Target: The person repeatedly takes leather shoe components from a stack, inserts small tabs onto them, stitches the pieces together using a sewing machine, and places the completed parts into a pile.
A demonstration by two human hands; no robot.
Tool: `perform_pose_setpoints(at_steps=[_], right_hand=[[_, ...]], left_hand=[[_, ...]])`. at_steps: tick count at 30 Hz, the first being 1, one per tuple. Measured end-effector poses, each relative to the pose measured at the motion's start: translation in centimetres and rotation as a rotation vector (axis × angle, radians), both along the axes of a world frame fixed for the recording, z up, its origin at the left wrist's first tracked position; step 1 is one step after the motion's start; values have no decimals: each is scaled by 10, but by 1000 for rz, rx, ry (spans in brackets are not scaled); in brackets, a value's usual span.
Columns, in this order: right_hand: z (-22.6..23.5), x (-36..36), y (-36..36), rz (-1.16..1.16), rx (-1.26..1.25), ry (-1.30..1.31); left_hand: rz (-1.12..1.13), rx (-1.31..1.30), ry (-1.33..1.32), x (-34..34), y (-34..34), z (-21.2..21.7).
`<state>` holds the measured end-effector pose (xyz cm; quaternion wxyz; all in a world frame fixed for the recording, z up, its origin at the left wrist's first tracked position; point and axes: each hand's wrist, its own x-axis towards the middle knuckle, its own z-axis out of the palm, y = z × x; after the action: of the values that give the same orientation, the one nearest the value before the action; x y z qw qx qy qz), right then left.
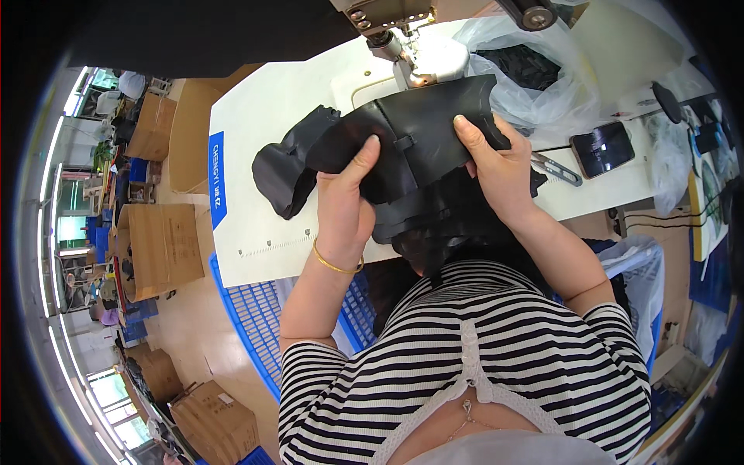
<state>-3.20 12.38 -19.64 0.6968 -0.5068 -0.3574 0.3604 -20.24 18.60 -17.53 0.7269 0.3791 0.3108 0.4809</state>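
Both my hands hold a black leather-like piece [434, 128] spread between them, just in front of the sewing machine [399, 50]. My left hand [345, 205] grips its left part, thumb on top and fingers hidden beneath. At the right end, my right hand [496, 159] pinches the edge with the thumb on top and fingers underneath. A seam and a small tab cross the middle of the piece. More black material [291, 167] lies folded on the white table to the left, and further dark layers hang toward my lap.
The white table [263, 240] carries a phone [603, 149], grey thread snips [559, 169] and a clear plastic bag [570, 93] of small black pieces on the right. A blue basket [260, 310] stands below at left. Cardboard boxes [167, 248] stand on the floor further left.
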Motion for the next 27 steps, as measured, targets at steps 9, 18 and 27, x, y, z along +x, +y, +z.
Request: perform_pose_setpoints(at_steps=[9, 18, 27], right_hand=[[-1, -2, 5, 28, -71, 9], [-1, 105, 39, -292, 23, -497], [-19, 152, 79, -63, -522, -1246]], left_hand=[[50, -8, 8, -6, 6, 1], [396, 102, 160, -91, 77, -17], [988, 780, 1524, -139, 84, -50]])
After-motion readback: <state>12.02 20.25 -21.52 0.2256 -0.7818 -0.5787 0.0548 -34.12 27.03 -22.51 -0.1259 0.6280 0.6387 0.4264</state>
